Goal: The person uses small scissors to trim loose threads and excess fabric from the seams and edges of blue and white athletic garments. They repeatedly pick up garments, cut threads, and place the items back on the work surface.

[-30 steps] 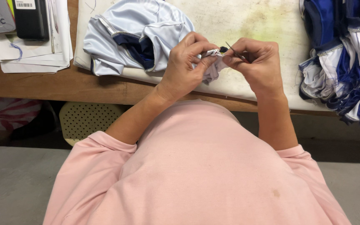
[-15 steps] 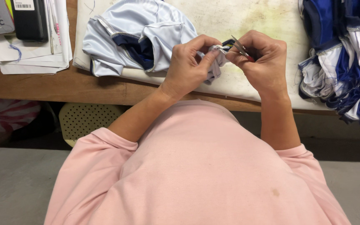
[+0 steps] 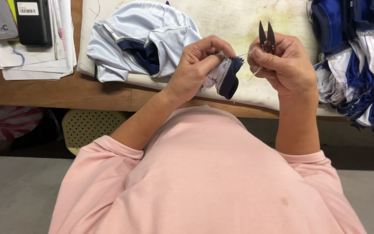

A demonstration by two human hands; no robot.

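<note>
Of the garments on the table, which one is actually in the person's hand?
The small pale piece with the navy edge, pinched in the left hand. The light blue garment lies loose behind it, and the blue-and-white pile sits untouched beside the right hand.

Black phone (image 3: 33, 21) top left – white rectangular barcode label (image 3: 27, 8) on it.

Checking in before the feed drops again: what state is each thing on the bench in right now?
Left hand: pinching the small fabric piece.
Small fabric piece: held off the table, folded, dark edge outward.
Thread: stretched between fabric and right hand.
Right hand: gripping the thread snips.
Thread snips: blades slightly apart, pointing away from the person.
Light blue garment: crumpled on the table.
Blue-white garment pile: heaped at right.
</note>
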